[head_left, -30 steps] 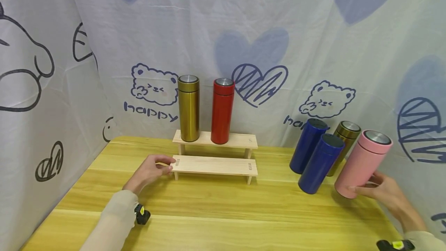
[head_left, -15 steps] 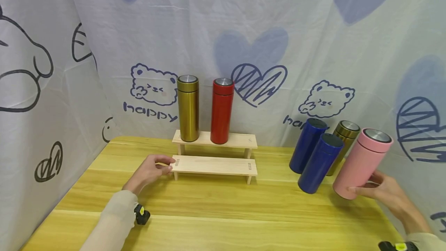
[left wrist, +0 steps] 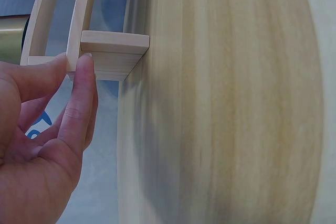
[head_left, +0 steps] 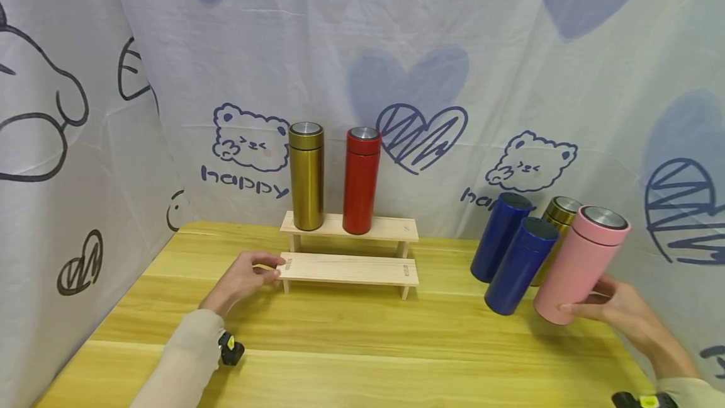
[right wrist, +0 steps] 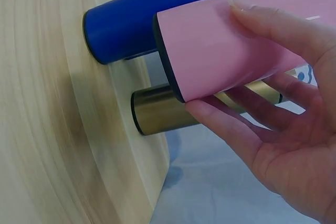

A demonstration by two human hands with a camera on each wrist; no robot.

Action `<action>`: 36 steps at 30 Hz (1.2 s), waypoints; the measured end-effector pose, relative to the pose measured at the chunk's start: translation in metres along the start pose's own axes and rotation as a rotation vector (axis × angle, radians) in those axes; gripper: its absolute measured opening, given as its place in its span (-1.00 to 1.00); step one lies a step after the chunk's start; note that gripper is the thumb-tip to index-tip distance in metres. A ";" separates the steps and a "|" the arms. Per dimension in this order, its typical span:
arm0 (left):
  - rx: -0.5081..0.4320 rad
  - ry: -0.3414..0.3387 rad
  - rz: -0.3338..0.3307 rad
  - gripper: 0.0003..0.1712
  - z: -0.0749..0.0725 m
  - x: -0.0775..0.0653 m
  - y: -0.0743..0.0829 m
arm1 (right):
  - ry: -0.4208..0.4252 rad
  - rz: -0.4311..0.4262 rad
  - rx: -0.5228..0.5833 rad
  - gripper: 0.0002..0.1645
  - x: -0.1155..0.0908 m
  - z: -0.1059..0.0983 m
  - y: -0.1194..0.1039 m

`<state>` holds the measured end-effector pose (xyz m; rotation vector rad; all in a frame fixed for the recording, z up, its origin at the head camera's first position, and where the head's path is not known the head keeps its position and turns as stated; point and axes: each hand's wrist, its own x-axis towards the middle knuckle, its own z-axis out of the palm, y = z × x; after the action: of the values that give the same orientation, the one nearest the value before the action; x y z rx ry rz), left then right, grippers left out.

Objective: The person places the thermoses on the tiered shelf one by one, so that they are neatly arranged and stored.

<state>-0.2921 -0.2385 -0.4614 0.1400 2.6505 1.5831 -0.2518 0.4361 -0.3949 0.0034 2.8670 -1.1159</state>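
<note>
My right hand (head_left: 620, 307) grips a pink thermos bottle (head_left: 583, 263) around its lower half, thumb on the near side. In the right wrist view the pink bottle's dark base (right wrist: 169, 61) is clear of the tabletop. Two blue thermos bottles (head_left: 515, 269) and a gold one (right wrist: 163, 109) stand close beside it. At the left, my left hand (head_left: 246, 276) pinches the end of the lower board of a two-step wooden stand (head_left: 348, 267) between thumb and fingertips (left wrist: 84, 66). On the stand's upper step are a gold thermos (head_left: 307, 181) and a red thermos (head_left: 361, 184), both upright.
The wooden table (head_left: 368, 339) runs up to a white printed cloth (head_left: 272, 49) hanging behind and at the sides. The blue bottles stand between the pink bottle and the stand.
My right hand has moved the pink thermos slightly to the left, so it now covers more of the gold bottle behind. The left hand and the stand have stayed in place.
</note>
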 end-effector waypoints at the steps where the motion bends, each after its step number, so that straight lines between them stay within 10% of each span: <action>1: 0.001 -0.001 0.000 -0.64 0.000 0.000 0.000 | -0.002 -0.003 0.002 -0.02 0.000 0.001 -0.001; 36: 0.001 0.007 -0.009 -0.65 0.000 0.001 -0.002 | -0.030 -0.077 0.002 -0.13 -0.007 0.014 -0.042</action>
<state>-0.2937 -0.2394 -0.4628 0.1228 2.6534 1.5820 -0.2448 0.3954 -0.3760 -0.1233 2.8625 -1.1218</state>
